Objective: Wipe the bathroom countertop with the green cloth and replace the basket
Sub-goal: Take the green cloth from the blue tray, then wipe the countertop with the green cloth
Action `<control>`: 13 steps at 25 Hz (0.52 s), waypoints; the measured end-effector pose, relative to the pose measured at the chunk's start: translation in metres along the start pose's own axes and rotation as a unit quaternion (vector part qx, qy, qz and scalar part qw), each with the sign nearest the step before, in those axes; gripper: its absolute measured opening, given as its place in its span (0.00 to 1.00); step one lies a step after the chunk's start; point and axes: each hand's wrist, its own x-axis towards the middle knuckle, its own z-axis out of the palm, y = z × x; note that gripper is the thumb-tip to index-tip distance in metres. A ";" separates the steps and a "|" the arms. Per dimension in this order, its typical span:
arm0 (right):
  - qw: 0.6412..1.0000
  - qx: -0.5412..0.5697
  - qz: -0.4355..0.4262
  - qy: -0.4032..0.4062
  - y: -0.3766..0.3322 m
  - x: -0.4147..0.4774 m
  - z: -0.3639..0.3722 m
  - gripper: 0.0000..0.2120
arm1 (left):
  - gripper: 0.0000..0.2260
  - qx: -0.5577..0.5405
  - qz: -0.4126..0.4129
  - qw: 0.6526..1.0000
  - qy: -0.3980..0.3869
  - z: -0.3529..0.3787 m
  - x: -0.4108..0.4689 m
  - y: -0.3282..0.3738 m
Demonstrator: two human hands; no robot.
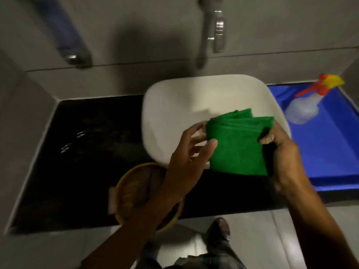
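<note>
Both forearms reach in from the bottom edge over the black countertop (pixel 81 152), whose bare left part shows a few glints, with the white basin (pixel 174 100) set into it and a blue tray (pixel 330 152) at the right holding a blurred spray bottle (pixel 305 109). Round and yellow-rimmed, the basket (pixel 134 191) sits at the counter's front edge, partly under the left forearm. Above the basin's near rim the folded green cloth (pixel 237 144) is pinched between the left hand (pixel 188 152), fingers loosely spread on its left edge, and the right hand (pixel 281 152), clenched on its right side.
</note>
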 end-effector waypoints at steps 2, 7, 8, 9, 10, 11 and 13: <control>0.995 -0.055 0.051 -0.066 0.050 -0.012 0.096 0.19 | 0.20 -0.003 0.001 0.995 0.100 -0.094 -0.032 -0.019; 0.903 -0.368 -0.014 -0.220 0.165 -0.042 0.280 0.23 | 0.22 0.112 -0.097 0.947 0.284 -0.278 -0.101 -0.093; 0.879 -0.402 -0.032 -0.255 0.182 -0.045 0.309 0.27 | 0.21 0.140 -0.115 0.937 0.298 -0.305 -0.110 -0.106; 0.850 -0.442 -0.043 -0.283 0.200 -0.048 0.334 0.27 | 0.21 0.162 -0.132 0.931 0.300 -0.326 -0.114 -0.119; 0.816 -0.498 -0.043 -0.291 0.218 -0.051 0.353 0.27 | 0.21 0.183 -0.151 0.928 0.286 -0.342 -0.117 -0.132; 0.774 -0.567 -0.045 -0.276 0.236 -0.054 0.364 0.26 | 0.20 0.216 -0.164 0.927 0.260 -0.353 -0.118 -0.145; 0.701 -0.671 -0.088 -0.226 0.272 -0.066 0.374 0.27 | 0.16 0.327 -0.139 0.912 0.204 -0.371 -0.119 -0.170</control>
